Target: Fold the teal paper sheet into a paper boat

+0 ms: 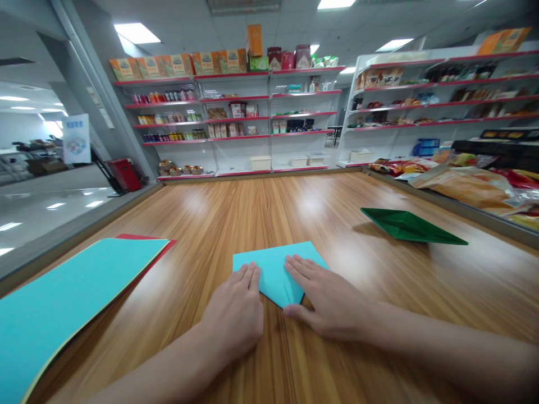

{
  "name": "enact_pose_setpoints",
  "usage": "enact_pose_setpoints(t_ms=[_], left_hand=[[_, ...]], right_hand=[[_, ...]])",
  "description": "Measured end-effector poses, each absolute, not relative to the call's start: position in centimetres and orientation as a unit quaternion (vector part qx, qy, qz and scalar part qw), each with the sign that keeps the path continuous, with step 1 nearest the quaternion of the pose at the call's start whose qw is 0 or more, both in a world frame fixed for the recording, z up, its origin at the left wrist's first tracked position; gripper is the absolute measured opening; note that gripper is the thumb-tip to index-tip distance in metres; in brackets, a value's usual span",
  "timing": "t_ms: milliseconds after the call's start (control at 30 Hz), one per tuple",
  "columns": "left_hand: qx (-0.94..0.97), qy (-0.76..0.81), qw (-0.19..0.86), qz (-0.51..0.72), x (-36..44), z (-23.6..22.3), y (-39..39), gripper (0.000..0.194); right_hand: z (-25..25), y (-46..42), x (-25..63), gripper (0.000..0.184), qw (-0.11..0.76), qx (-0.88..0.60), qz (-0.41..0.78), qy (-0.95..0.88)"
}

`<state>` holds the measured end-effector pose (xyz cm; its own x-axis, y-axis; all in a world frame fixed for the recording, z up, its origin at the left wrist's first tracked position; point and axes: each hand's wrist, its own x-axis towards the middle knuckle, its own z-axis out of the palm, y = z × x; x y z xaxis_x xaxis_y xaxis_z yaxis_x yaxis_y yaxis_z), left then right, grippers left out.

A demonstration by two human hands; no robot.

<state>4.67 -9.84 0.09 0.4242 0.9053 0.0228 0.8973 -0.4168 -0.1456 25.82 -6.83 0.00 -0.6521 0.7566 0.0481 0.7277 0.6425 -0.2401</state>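
A folded sheet of light blue paper lies flat on the table in front of me, its near end narrowing to a point. On its left side rest the fingertips of my left hand, the fingers stretched out side by side. My right hand lies over the paper's right side, fingers extended, with the thumb near the pointed end. Neither hand grips the paper; both press on it from above. Part of the paper is hidden beneath the hands.
A folded green paper boat shape sits at the right of the wooden table. Blue sheets are stacked at the left over a red sheet. Packaged goods lie beyond the right edge; stocked shelves stand behind.
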Motion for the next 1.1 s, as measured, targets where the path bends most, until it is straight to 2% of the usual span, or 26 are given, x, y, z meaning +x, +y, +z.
enact_pose_setpoints(t_ms=[167,267,433,533,633,733,867,933,1100], left_hand=[[-0.824,-0.56,0.089,-0.015,3.0,-0.5,-10.2,0.05],[-0.82,-0.559,0.091,-0.087,2.5,-1.0,-9.6,0.041],[-0.807,-0.552,0.077,-0.194,3.2,-1.2,-8.1,0.025],[-0.824,-0.53,0.056,-0.191,3.9,-0.9,-7.6,0.019],[-0.836,-0.517,0.016,-0.185,4.3,-0.6,-7.5,0.021],[-0.836,-0.517,-0.039,-0.18,4.5,-0.3,-7.8,0.019],[-0.823,-0.525,-0.096,-0.195,5.2,-0.3,-8.6,0.004],[-0.818,-0.523,-0.117,-0.21,5.7,-0.3,-9.1,0.004],[-0.812,-0.511,-0.136,-0.249,6.1,0.9,-9.6,0.01]], right_hand=[[-0.2,-6.0,27.6,0.063,0.104,-0.431,0.048,-0.895],[0.2,-5.5,27.2,0.044,0.129,-0.427,0.008,-0.895],[0.2,-5.3,25.7,0.026,0.164,-0.433,-0.011,-0.886],[-0.1,-5.2,25.7,0.031,0.182,-0.436,0.054,-0.88],[-0.1,-4.9,26.0,0.038,0.179,-0.447,0.124,-0.868],[0.3,-4.9,26.0,0.036,0.172,-0.439,0.158,-0.868],[0.8,-5.8,25.2,0.016,0.199,-0.397,0.121,-0.887],[0.8,-6.4,24.8,0.009,0.21,-0.374,0.108,-0.897],[1.1,-6.8,24.5,0.027,0.267,-0.367,0.096,-0.886]])
